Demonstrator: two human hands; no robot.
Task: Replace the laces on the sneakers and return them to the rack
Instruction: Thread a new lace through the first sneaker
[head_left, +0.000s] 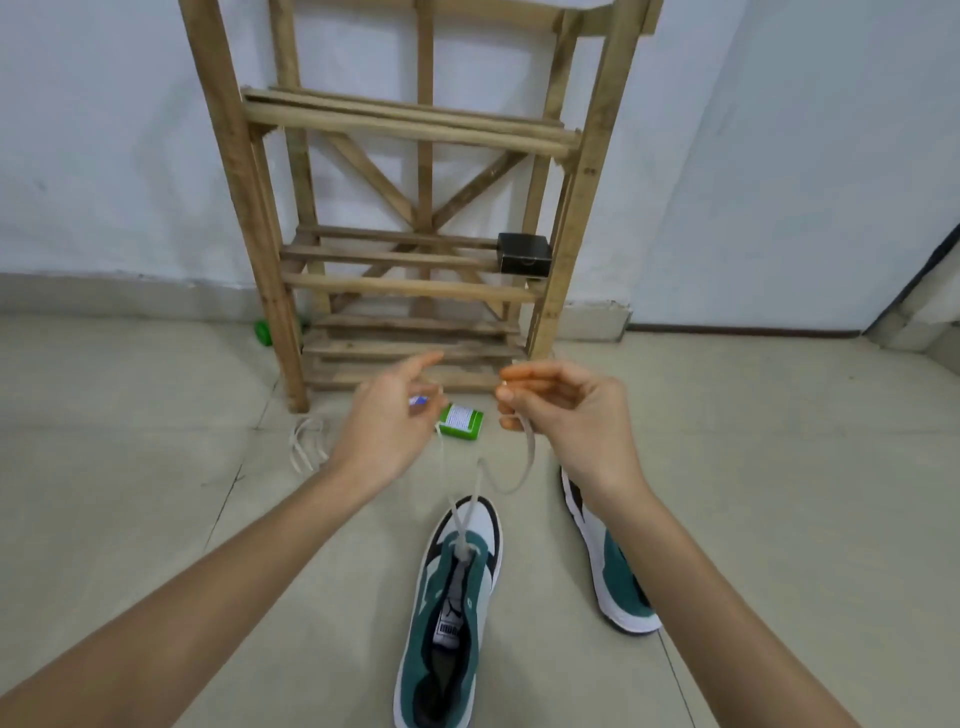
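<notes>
A green, white and black sneaker (457, 597) stands upright on the beige tiled floor (156, 467), its toe pointing toward the wooden slatted rack (415, 283) against the white wall. An off-white flat shoelace (527, 457) is threaded through the eyelets nearest the toe, and its two strands rise from there to the hands. The right hand (566, 410) holds one strand, fingers curled together around it with the thumb pressed against the fingertips. The left hand (387, 421) holds the other strand in a pinch between thumb and curled fingers, with the index finger stretched forward (this hand is blurred, so the exact grip is hard to read).

A second sneaker (618, 571) of the same colours lies just right of the first, partly hidden by the right forearm. Between the hands, on the floor near the rack's base, sits a small green cardboard box (461, 422). A loose pale lace (306, 441) lies in a heap beside the rack's front left leg. A small black box (523, 254) rests on the right end of a lower shelf.
</notes>
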